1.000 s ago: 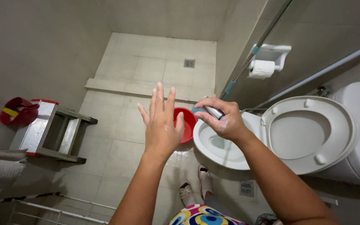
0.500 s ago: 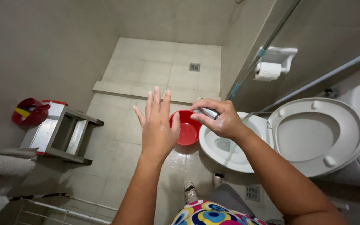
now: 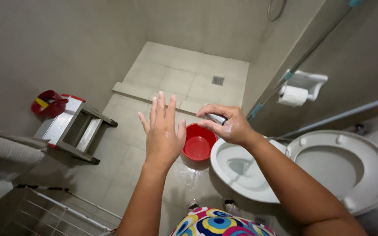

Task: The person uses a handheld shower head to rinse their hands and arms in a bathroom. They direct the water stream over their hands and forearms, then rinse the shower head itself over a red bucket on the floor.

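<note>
Head view, looking down into a small tiled bathroom. Left hand [image 3: 162, 131] is flat and open, fingers spread, back toward the camera, holding nothing, hovering above the floor just left of the red bucket [image 3: 199, 144]. Right hand [image 3: 226, 124] is curled around a small silver sprayer head [image 3: 217, 118], thumb and fingers wrapped on it, nozzle end poking toward the left hand; probably held over the bowl so any runoff drops in, though no water stream is visible. Hand sits above the near-left rim of the white toilet bowl [image 3: 237, 168]; seat [image 3: 337, 168] is up, tipped back to the right. Bucket stands on the floor touching the bowl's left side, wet patch on the tiles below it. Step stool [image 3: 73, 129] against the left wall, red dustpan-like item [image 3: 49, 102] at its far end. Toilet paper holder [image 3: 300, 89] on the right wall, with a pipe running along that wall. Floor drain [image 3: 218, 80] in the far shower area, past a low kerb. Beige tiles, grey walls.
</note>
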